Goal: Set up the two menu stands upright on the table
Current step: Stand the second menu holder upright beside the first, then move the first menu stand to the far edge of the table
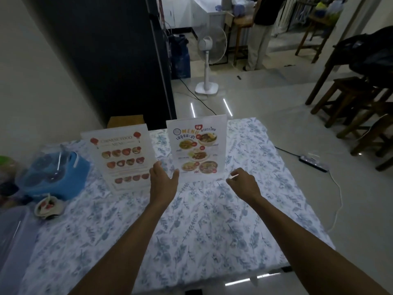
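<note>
1. Head view: two menu stands are up on the table (212, 220), which is covered by a blue floral cloth. The Chinese menu (122, 157) stands at left, leaning back a little. The Thai menu (196, 145) stands upright at centre, nearer the far edge.
2. Both hands reach forward at the foot of the Thai menu, one on each side of it. The Chinese menu lies just left of the left hand, apart from it.
3. The left hand (163, 182) is spread wide, thumb and fingers fanned. The thumb tip sits at the lower left corner of the Thai menu; whether it touches cannot be told. The fingertips point into the gap between the two stands. It holds nothing.
4. The right hand (242, 180) is loosely curled, fingers bent inward, just beside the lower right corner of the Thai menu. A small pale thing shows at its fingertips; what it is cannot be told, nor whether the hand grips it.
5. At the table's left edge lie a blue bag (57, 175) under clear plastic and a small bowl (47, 206), well apart from the hands.
6. Beyond the table a white fan (209, 54) stands on the floor.
</note>
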